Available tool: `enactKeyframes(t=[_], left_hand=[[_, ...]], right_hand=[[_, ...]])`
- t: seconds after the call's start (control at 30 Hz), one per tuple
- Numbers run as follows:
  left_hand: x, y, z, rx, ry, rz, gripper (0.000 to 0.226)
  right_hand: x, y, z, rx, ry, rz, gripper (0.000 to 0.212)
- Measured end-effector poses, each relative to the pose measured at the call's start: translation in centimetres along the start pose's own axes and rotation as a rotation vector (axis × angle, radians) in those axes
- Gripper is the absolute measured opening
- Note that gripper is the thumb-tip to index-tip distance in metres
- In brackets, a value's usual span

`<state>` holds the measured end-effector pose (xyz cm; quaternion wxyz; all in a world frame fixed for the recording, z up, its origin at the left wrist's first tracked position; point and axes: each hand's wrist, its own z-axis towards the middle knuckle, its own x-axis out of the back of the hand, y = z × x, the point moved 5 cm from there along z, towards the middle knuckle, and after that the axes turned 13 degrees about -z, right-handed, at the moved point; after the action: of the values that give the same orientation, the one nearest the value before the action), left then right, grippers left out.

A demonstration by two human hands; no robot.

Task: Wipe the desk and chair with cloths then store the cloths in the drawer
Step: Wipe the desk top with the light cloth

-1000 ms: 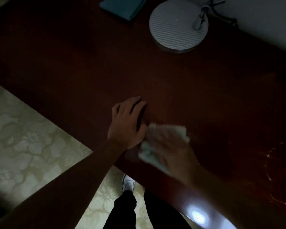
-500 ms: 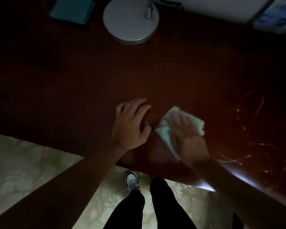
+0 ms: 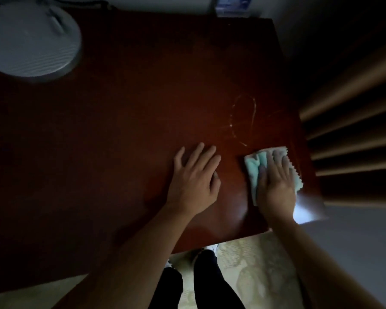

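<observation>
since 0.5 s ago: right hand (image 3: pixel 275 181) slid the teal cloth (image 3: pixel 253 162) right, away from left hand (image 3: pixel 195 181), to the table (image 3: pixel 143 108) edge, lower right of frame. both hands flat, fingers straight; right presses the cloth. cloth's long axis roughly up-down, zigzag edge facing right.

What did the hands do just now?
The right hand slid the light blue cloth rightward across the desk, away from the left hand, close to the desk's right edge. Nothing was grabbed or let go. The left hand stayed flat on the desk; the cloth stayed pressed under the right hand.
</observation>
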<state>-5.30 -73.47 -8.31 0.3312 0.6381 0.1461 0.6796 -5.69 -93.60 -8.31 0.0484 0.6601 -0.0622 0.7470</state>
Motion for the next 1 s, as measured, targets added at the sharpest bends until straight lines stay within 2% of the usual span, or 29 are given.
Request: enactKeyframes(t=[0.07,0.17,0.27,0.33,0.4,0.43,0.5,0.6,0.7,0.77,0.87,0.93,0.97,1.0], left_hand=[[-0.6,-0.1,0.1,-0.002,0.005,0.033,0.035],[-0.4,-0.4,0.0,-0.010,-0.003,0.041,0.034],[-0.3,-0.6,-0.1,-0.001,0.003,0.055,0.032],[-0.3,-0.4,-0.1,-0.015,0.025,0.065,0.031],[-0.2,-0.4,-0.1,-0.011,0.039,0.071,0.030],[-0.3,-0.3,-0.1,-0.010,0.042,0.077,0.030],[-0.5,-0.1,-0.2,-0.016,0.044,0.087,0.030],[-0.5,-0.1,-0.2,-0.027,0.070,0.108,0.030],[-0.4,-0.1,-0.2,-0.037,0.095,0.100,0.028],[-0.3,0.0,-0.3,-0.028,0.103,0.090,0.028],[-0.4,0.0,-0.3,-0.022,0.099,0.096,0.029],[-0.4,0.0,-0.3,-0.028,0.111,0.108,0.029],[-0.4,-0.1,-0.2,-0.028,0.121,0.111,0.029],[-0.4,-0.2,-0.3,-0.027,0.131,0.113,0.029]], right_hand=[[-0.1,-1.4,-1.6,-0.085,0.039,0.021,0.049],[0.0,-8.6,-8.1,0.098,-0.026,0.072,0.048],[0.3,-7.7,-8.0,0.260,-0.032,0.084,0.046],[-0.1,-1.6,-4.9,0.148,-0.014,0.027,0.047],[0.3,4.3,-2.2,-0.088,0.008,-0.011,0.048],[0.4,5.4,-2.1,-0.177,0.012,0.005,0.049],[0.3,2.5,-4.5,-0.239,0.007,0.045,0.048],[0.9,-5.9,-9.4,0.016,-0.018,0.097,0.044],[0.8,-5.2,-8.8,0.207,-0.021,0.105,0.047],[0.2,0.3,-6.1,0.098,0.009,0.053,0.045],[0.3,7.7,-3.5,-0.231,0.037,0.010,0.046],[0.7,6.2,-4.3,-0.323,0.061,0.027,0.047],[0.8,3.5,-5.5,-0.291,0.066,0.042,0.047],[0.9,-0.1,-7.1,-0.183,0.057,0.050,0.046]])
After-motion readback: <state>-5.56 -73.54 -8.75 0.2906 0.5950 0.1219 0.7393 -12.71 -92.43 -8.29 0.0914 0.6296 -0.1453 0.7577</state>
